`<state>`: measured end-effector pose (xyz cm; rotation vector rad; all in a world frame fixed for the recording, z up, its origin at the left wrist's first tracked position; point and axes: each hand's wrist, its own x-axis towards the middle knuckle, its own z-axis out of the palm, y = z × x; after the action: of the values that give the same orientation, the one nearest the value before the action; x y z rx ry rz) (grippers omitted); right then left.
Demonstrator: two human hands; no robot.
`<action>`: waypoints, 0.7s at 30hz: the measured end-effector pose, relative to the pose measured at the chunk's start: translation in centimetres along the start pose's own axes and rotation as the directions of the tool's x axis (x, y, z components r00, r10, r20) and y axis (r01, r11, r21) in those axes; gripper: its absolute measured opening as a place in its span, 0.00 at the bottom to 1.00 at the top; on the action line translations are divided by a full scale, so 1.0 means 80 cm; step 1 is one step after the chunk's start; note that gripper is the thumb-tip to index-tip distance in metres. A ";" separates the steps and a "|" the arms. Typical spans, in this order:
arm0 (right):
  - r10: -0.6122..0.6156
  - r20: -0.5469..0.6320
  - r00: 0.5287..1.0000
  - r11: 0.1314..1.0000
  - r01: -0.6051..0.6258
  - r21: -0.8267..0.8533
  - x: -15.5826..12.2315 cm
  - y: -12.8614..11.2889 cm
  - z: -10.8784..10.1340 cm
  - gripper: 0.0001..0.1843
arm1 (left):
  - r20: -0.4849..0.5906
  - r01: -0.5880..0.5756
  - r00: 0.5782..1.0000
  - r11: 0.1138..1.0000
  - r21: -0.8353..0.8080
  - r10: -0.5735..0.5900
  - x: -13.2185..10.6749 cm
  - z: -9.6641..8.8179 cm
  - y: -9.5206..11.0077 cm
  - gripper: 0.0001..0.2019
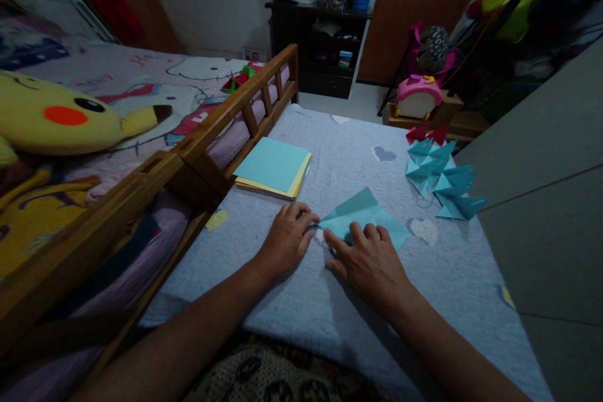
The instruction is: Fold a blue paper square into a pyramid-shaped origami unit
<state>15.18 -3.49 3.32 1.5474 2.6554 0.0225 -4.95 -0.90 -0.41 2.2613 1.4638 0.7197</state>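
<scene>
1. Head view, sole one. See creased teal sheet of folding paper right and forward of left hand, partly under right hand, on pale blue heart-printed cloth.
2. Read long axis as roughly left to right, from point at left fingertips out to right corner, past right-hand fingers. Cannot see full outline, near side being covered.
3. Count right hand as nearer: laid over near side of sheet. Left only at left point.
4. Left grip: nearly closed, thumb and fingertips close together, touching left point. Cannot tell if pinching or just pressing.
5. Right grip: loose, fingers bent, index set apart, thumb out to side, index tip near left point. Nothing visibly clasped.
6. Forward of left hand, apart: note square stack of teal and yellow paper sheets.
7. Right and forward of right hand: log pointed teal folded-paper figures, with red folded-paper figures just beyond.
8. Left of left hand: brown wooden bed rail, then yellow plush toy on pale pink cartoon-print bedspread.
9. Writing: spot reddish lettering on bedspread, too blurred to read surely. Find no legible brand or label on sheet or stack.
</scene>
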 end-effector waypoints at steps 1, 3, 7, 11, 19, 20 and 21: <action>-0.005 -0.015 1.000 1.000 0.006 0.014 0.000 0.001 0.002 0.29 | -0.009 0.001 1.000 1.000 -0.019 -0.001 0.002 0.001 0.001 0.13; -0.025 -0.042 0.999 0.998 0.027 0.051 0.000 0.001 0.005 0.29 | -0.019 0.000 1.000 0.999 -0.047 -0.001 0.004 0.002 0.002 0.15; -0.077 -0.075 0.994 0.985 0.088 0.146 0.004 0.001 0.013 0.28 | -0.011 0.000 1.000 0.999 -0.050 -0.001 0.006 0.002 0.001 0.13; -0.149 -0.102 0.984 0.953 0.170 0.250 0.009 0.007 0.020 0.21 | -0.016 0.008 1.000 1.000 -0.021 -0.008 0.006 0.003 0.001 0.10; -0.157 -0.086 0.984 0.954 0.174 0.243 0.016 0.013 0.024 0.21 | -0.019 0.046 0.999 0.999 0.020 -0.045 0.010 0.003 0.003 0.07; -0.155 -0.079 0.985 0.956 0.170 0.241 0.017 0.012 0.023 0.20 | -0.017 0.051 0.999 0.998 0.025 -0.050 0.010 0.003 0.003 0.06; -0.153 -0.074 0.985 0.956 0.167 0.241 0.017 0.012 0.023 0.20 | -0.016 0.055 0.998 0.998 0.030 -0.054 0.011 0.003 0.002 0.06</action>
<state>15.44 -1.85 1.44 1.4028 2.9125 -0.2890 -4.36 -0.21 -0.32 2.2335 1.5469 0.7044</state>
